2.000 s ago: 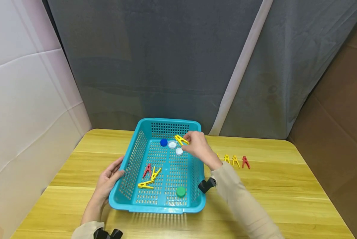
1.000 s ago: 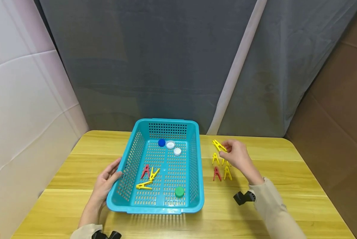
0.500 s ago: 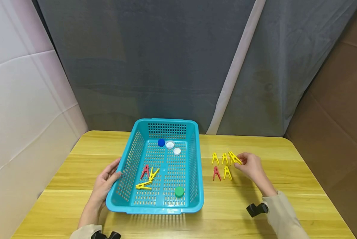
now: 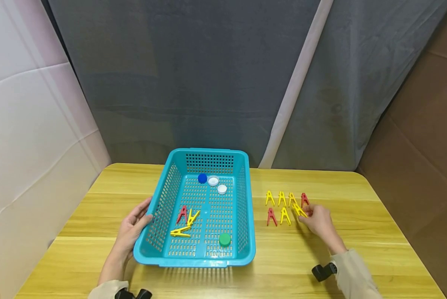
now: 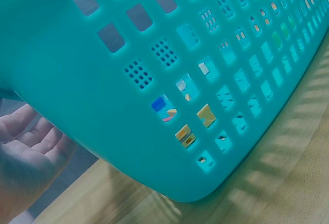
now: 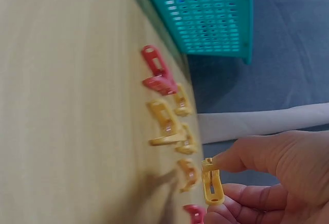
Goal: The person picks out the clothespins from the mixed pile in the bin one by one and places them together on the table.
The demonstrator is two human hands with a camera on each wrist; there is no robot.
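My left hand [image 4: 131,228] grips the left side of a turquoise plastic basket [image 4: 195,262], thumb at the rim; in the left wrist view its curled fingers [image 5: 38,134] show beside the wall. My right hand [image 4: 320,222] pinches a yellow clothespin [image 4: 299,210] between thumb and fingers, close over the table. In the right wrist view the pinched yellow clothespin [image 6: 212,183] is seen end-on. Behind it stand three yellow clothespins, the nearest one [image 4: 292,199] partly overlapped, and a red clothespin [image 4: 305,199]. To its left are another red clothespin [image 4: 271,216] and a yellow clothespin [image 4: 285,216].
Inside the basket lie a red clothespin [image 4: 182,214], two yellow clothespins, a blue cap [image 4: 202,178], two white caps and a green cap [image 4: 224,239]. The wooden table [image 4: 343,265] ends at a grey curtain [image 4: 193,83] behind.
My right hand carried the yellow clothespin out of the basket to the right, over the rows on the table, then down toward the front row. My left hand stayed on the basket.
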